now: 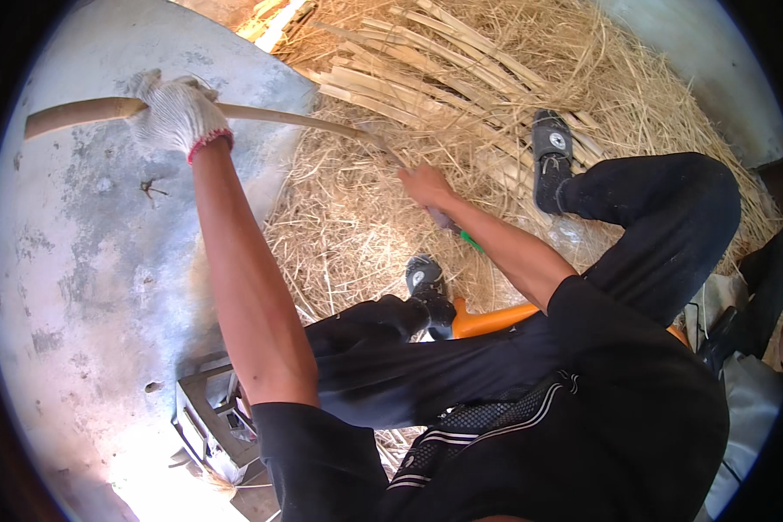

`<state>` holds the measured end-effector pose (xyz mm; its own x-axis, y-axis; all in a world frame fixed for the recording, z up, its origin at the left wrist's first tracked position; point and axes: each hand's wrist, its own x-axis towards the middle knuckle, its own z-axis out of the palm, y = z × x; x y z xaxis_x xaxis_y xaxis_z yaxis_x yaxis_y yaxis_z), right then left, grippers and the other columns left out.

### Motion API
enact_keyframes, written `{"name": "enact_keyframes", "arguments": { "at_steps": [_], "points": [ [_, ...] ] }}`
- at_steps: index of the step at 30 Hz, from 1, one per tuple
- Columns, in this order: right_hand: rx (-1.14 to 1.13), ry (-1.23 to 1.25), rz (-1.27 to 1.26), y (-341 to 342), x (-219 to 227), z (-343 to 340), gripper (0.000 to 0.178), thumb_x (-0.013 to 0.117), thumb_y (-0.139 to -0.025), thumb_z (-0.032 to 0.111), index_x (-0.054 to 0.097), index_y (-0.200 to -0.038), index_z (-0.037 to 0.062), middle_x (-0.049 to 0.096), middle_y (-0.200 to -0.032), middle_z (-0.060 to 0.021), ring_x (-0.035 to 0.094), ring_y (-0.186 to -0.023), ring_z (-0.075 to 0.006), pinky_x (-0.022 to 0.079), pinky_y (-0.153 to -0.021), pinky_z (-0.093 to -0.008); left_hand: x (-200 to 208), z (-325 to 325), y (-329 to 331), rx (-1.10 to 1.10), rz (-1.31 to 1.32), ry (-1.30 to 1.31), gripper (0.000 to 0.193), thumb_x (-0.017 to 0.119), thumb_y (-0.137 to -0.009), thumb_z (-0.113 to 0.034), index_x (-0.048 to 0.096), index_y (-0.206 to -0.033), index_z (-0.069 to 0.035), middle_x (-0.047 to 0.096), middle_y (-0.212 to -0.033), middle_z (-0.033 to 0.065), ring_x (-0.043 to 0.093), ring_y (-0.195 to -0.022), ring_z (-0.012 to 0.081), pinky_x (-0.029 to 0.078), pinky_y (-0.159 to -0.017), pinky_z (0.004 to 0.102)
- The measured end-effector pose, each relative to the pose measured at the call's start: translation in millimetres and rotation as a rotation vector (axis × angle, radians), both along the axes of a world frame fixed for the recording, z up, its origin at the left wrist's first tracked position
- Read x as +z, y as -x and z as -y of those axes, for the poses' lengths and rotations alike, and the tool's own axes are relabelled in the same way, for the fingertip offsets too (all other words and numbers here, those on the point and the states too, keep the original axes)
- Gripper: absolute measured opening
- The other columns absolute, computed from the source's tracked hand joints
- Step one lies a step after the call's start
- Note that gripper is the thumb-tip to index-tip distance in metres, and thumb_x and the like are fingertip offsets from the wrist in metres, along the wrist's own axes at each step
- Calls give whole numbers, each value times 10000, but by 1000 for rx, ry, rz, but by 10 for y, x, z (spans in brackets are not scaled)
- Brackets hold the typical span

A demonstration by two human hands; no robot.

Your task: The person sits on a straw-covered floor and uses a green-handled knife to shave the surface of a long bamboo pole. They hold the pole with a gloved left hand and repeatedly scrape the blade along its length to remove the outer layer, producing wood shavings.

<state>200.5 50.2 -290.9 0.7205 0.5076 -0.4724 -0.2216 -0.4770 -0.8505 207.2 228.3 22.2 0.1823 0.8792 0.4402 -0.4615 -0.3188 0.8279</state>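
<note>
My left hand, in a white knitted glove with a red cuff, is closed around a long, slightly bowed bamboo strip. One end of the strip sticks out past the glove to the left; the other runs right toward my bare right hand. That hand is closed on a knife, whose narrow blade meets the strip's right end. Motion blurs the blade, so its edge is unclear. Part of the handle shows below the fist, and a green piece appears beside my forearm.
Pale shavings cover the floor around my sandalled feet. Split bamboo strips lie piled ahead. A grey wall or slab stands at the left, with a metal frame near my left elbow. Orange plastic shows beneath my legs.
</note>
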Motion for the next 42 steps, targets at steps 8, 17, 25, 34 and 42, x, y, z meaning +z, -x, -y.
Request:
{"name": "enact_keyframes", "arguments": {
  "at_steps": [8, 17, 25, 34, 42],
  "points": [
    [-61, 93, 157, 17, -656, -151, 494, 483, -946, 419, 598, -758, -23, 592, -664, -137, 544, -582, -241, 460, -627, -448, 17, 9, -2, 12, -81, -140, 287, 539, -822, 50, 464, -1086, -34, 552, -647, 140, 516, -426, 205, 433, -371, 327],
    [63, 47, 206, 28, -306, -161, 476, 501, -916, 447, 619, -747, 18, 634, -664, -114, 594, -568, -264, 505, -588, -444, 66, -107, 97, -37, -57, 7, 191, 508, -888, -54, 478, -1077, -54, 440, -544, 57, 346, -376, 131, 308, -363, 290],
    [-53, 310, 53, -127, -1089, 290, 590, 548, -874, 503, 674, -1071, -40, 660, -1058, -274, 645, -1018, -399, 505, -874, -441, 101, -117, 239, -66, -99, 45, 218, 506, -976, -250, 519, -966, -33, 381, -460, 1, 316, -330, 126, 315, -345, 315],
    [45, -16, 109, -6, -337, -78, 435, 520, -874, 410, 650, -748, 14, 629, -669, -92, 612, -649, -253, 480, -611, -433, 92, -182, 452, -261, -114, 72, 314, 526, -976, -295, 522, -772, -56, 311, -476, -17, 243, -364, 112, 249, -405, 291],
    [-119, 152, 14, 53, -691, -174, 491, 528, -891, 440, 682, -868, -25, 680, -793, -151, 664, -754, -281, 514, -675, -438, 88, -344, 491, -340, -122, 55, 393, 523, -970, -359, 519, -720, -56, 305, -473, -10, 272, -377, 134, 236, -386, 303]
  ]
}}
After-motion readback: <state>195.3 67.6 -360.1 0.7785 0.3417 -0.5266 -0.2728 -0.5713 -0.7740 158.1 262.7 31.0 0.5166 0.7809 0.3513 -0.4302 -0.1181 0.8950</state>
